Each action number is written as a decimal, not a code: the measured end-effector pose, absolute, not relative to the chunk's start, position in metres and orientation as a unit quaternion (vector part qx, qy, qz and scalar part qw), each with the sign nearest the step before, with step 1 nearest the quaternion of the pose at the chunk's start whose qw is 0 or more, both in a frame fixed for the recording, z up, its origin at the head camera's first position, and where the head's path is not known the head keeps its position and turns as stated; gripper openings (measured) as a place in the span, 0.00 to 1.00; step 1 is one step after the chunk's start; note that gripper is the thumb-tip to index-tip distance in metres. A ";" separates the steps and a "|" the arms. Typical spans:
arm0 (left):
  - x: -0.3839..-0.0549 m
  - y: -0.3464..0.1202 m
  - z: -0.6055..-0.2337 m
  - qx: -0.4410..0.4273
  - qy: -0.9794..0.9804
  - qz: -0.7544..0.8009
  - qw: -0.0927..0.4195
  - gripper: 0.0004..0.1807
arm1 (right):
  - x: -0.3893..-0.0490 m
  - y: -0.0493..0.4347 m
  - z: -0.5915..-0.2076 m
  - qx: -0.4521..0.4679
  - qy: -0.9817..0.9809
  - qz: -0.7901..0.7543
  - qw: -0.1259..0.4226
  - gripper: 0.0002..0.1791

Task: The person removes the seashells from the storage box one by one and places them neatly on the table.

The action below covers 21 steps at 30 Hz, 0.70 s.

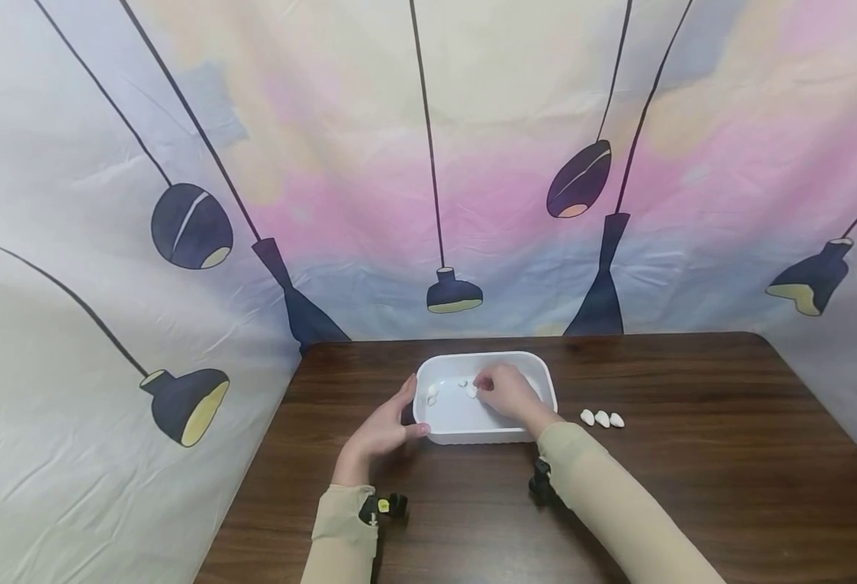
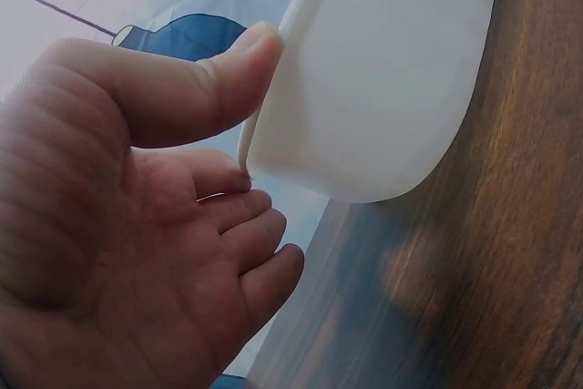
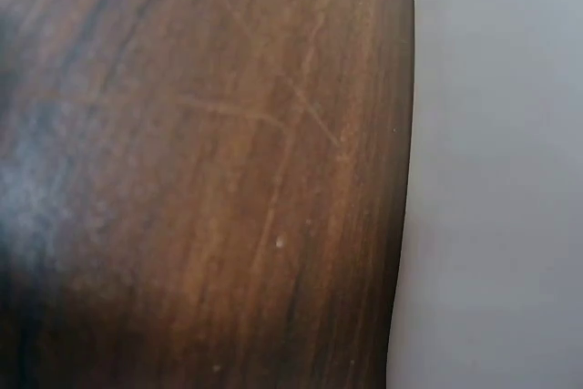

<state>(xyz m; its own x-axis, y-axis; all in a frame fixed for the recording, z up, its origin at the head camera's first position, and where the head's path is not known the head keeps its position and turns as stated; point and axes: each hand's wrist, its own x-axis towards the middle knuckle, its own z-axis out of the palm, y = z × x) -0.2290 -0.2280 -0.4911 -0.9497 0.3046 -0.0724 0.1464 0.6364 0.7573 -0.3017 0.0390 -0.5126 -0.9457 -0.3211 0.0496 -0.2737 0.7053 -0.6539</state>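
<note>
A white plastic tray [image 1: 483,436] stands on the table. My left hand [image 1: 385,426] holds its left end, the thumb at the front corner and the fingers along the side. The left wrist view shows the thumb [image 2: 250,66] on the rim and the other fingers loosely bent beneath. Inside the tray, my right hand [image 1: 507,391] reaches down with bent fingertips at a small white teardrop-shaped piece [image 1: 471,392]. Other small white pieces [image 1: 432,395] lie near the tray's left end. The right wrist view shows the tray wall [image 3: 492,179], with the hand out of sight.
Three more white teardrop-shaped pieces [image 1: 602,418] lie in a row on the dark wooden table [image 1: 691,470], right of the tray. Behind the table hangs a cloth [image 1: 355,162] printed with lamps. Each wrist carries a small black camera [image 1: 394,506].
</note>
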 end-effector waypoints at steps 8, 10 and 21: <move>-0.229 -0.228 -0.492 0.124 0.899 0.409 0.098 0.53 | -0.302 0.038 -0.512 -0.172 0.925 -0.337 0.034 0.10; -0.229 -0.228 -0.492 0.123 0.898 0.411 0.098 0.53 | -0.301 0.037 -0.512 -0.175 0.926 -0.334 0.034 0.11; -0.230 -0.228 -0.493 0.123 0.900 0.407 0.096 0.53 | -0.301 0.035 -0.511 -0.188 0.925 -0.329 0.024 0.08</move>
